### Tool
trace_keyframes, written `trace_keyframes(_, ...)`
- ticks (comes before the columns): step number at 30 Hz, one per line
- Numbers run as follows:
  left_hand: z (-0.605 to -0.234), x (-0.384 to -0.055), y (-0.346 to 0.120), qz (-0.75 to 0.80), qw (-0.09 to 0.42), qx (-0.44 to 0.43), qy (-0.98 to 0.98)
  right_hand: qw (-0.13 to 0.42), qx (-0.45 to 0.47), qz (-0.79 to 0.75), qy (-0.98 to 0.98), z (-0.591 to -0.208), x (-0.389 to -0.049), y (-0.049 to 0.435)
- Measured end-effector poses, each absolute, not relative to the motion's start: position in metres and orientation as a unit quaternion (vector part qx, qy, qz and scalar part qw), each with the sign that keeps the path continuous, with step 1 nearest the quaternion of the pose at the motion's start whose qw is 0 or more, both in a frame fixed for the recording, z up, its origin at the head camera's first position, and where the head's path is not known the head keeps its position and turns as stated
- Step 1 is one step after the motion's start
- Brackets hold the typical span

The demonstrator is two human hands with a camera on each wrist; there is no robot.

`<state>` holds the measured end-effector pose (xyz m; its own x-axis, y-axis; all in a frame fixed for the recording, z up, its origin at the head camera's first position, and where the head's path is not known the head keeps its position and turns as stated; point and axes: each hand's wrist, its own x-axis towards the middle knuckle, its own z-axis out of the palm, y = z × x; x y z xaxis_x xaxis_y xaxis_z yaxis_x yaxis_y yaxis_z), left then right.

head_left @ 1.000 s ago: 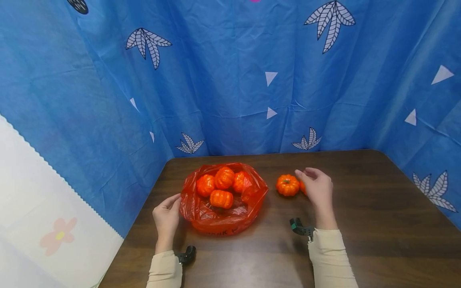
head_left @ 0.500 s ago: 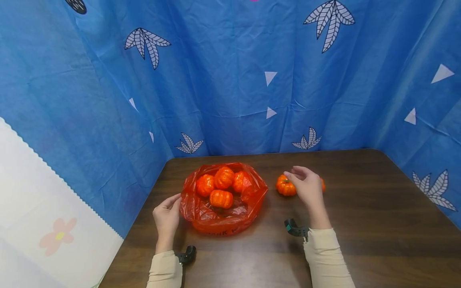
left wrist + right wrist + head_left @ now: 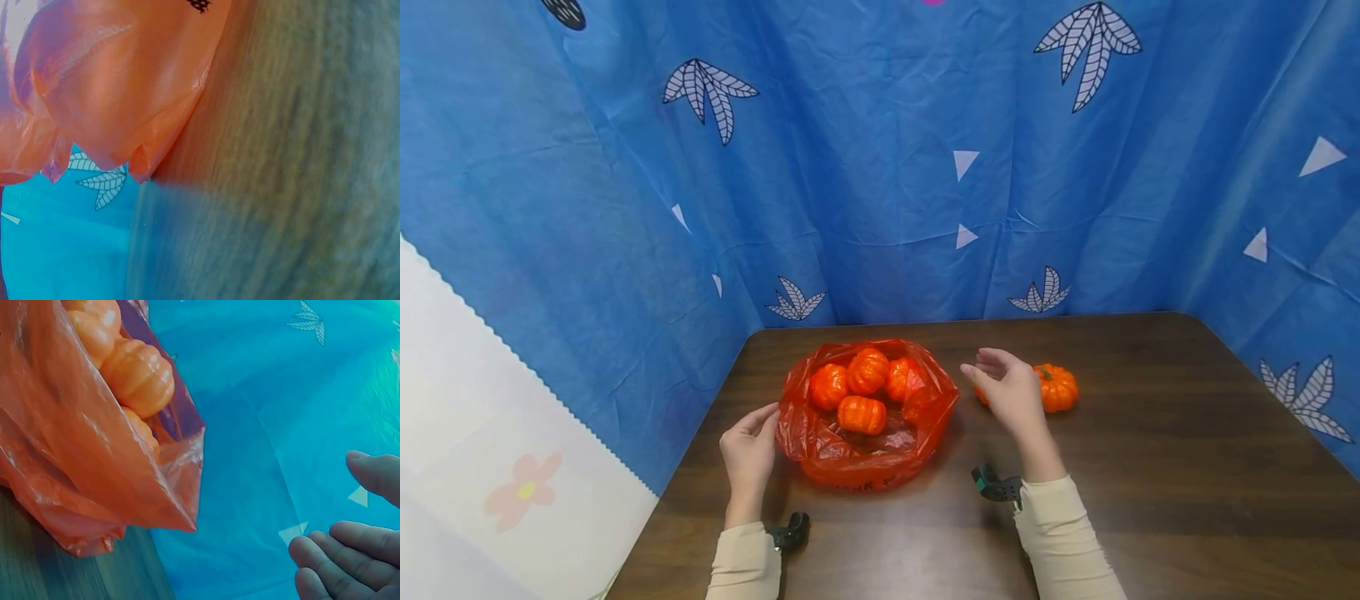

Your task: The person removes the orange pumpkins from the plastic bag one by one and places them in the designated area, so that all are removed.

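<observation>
A red plastic bag [image 3: 872, 471] stands with its mouth spread on the dark wooden table [image 3: 895, 542], several small orange pumpkins [image 3: 862, 415] inside it. At its left rim, my left hand [image 3: 749, 454] pinches the plastic between thumb and fingers. My right hand [image 3: 1015, 396] is to the right of the bag, above the table. In the right wrist view its thumb [image 3: 375, 475] and fingers [image 3: 350, 562] are apart with nothing between them. Behind this hand, one loose pumpkin [image 3: 982, 395] is mostly hidden; another pumpkin [image 3: 1057, 388] sits just right of it.
A blue curtain [image 3: 880, 167] with leaf prints hangs behind the table and along its sides. White cloth [image 3: 490, 417] with a flower print hangs at the left. Each wrist wears a small black camera, such as the right camera [image 3: 996, 483].
My right hand has moved left from over the right pumpkin, past the other one, toward the bag. The right pumpkin now shows and the left one is mostly covered. My left hand stays put.
</observation>
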<state>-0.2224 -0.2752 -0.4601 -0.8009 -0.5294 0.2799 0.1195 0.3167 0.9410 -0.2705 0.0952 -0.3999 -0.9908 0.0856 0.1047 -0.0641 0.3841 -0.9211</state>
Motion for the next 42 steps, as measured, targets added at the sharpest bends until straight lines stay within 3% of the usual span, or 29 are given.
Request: trace_keyframes(42, -0.466, -0.227, -0.274, -0.552, 0.298, 0.127, -0.768, 0.056, 0.096, 0.58, -0.807, -0.407, -0.265, 0.032)
